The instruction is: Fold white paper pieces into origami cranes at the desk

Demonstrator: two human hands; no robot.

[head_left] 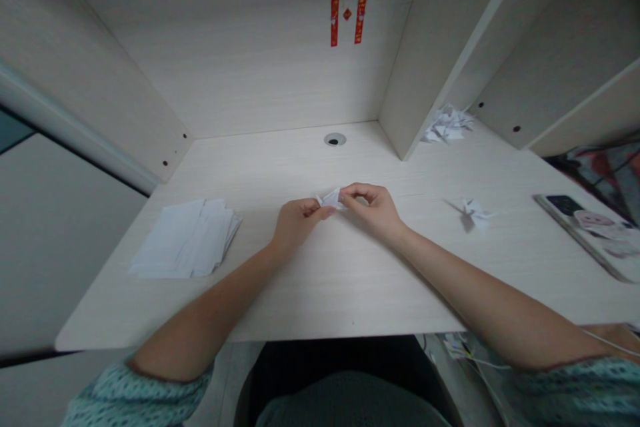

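Between my hands, over the middle of the desk, is a small folded white paper (pixel 331 199) with pointed ends. My left hand (pixel 299 219) pinches its left side between thumb and fingers. On the right side, the thumb and fingers of my right hand (pixel 373 207) are closed on the same paper. Fingertips cover parts of its edges, so the full folded shape is hidden. Off to the right, a finished-looking paper crane (pixel 477 215) sits on the desk. A stack of white paper sheets (pixel 183 240) lies to the left, spread unevenly.
A pile of folded white papers (pixel 449 123) lies behind the upright divider (pixel 425 60). On the right rests a phone-like flat slab with a picture (pixel 595 230). A round cable hole (pixel 335 139) is set near the back panel. Cables (pixel 470 357) hang below the front edge.
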